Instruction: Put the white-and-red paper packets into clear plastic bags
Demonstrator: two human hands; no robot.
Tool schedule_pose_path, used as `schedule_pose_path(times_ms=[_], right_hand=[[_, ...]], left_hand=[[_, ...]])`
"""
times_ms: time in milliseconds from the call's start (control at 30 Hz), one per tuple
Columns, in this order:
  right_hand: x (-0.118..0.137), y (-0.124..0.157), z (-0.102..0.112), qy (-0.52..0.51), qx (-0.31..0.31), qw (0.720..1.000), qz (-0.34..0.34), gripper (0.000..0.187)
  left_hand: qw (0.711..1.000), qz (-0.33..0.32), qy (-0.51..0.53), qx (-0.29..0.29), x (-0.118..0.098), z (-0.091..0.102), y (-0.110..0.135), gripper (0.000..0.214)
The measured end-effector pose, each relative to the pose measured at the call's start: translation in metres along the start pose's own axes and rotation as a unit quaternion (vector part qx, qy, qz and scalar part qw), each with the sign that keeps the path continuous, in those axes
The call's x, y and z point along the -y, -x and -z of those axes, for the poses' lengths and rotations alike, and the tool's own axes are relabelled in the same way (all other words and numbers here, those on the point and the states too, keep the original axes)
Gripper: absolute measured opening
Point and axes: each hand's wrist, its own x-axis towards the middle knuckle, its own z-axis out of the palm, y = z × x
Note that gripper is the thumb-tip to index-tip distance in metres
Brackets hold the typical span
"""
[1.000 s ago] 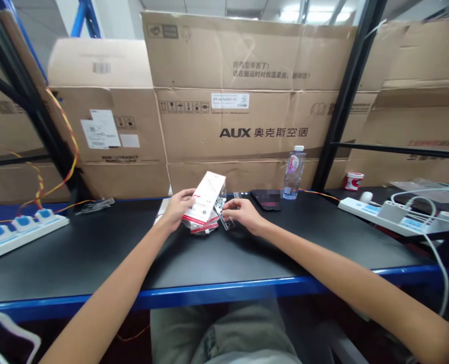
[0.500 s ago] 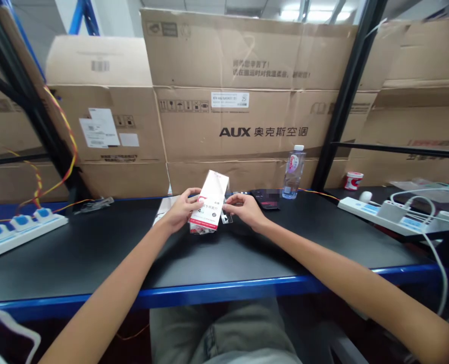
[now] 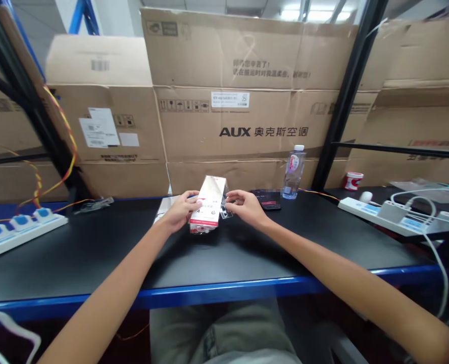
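White-and-red printed card pack, tilted upright, gripped by the left hand above the black worktop; clear plastic blister just beside it, at the right hand.

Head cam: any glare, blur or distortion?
Head view: sheen washes out the upper face of the packet; the blue bench edge bows from wide-angle distortion; the ceiling lights blow out; the dark object is partly pixelated.
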Motion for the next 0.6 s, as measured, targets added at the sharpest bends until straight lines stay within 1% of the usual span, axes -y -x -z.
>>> schedule_pose_path(times_ms=[67,233,333,467,533,600], right_hand=[[-0.001,0.0,0.0,0.009,-0.003,1.0,0.008,0.033],[0.0,0.002,0.001,0.034,0.003,0.999,0.015,0.024],[0.002,0.003,0.001,0.041,0.003,0.999,0.022,0.021],[0.006,0.004,-0.001,0.038,0.004,0.999,0.026,0.02],[0.009,0.006,-0.002,0.023,0.012,0.999,0.021,0.023],[0.012,0.009,-0.005,0.001,0.035,0.999,0.02,0.027]], left_hand=[[1.0,0.003,0.005,0.003,0.002,0.001,-0.001,0.05],[1.0,0.012,-0.003,-0.011,0.003,0.004,-0.002,0.046],[0.999,0.037,-0.018,-0.016,-0.001,0.0,0.001,0.048],[0.995,0.082,-0.055,0.008,-0.004,-0.006,0.008,0.058],[0.992,0.088,-0.085,0.024,-0.003,-0.009,0.01,0.058],[0.989,0.083,-0.117,0.041,-0.003,-0.01,0.012,0.053]])
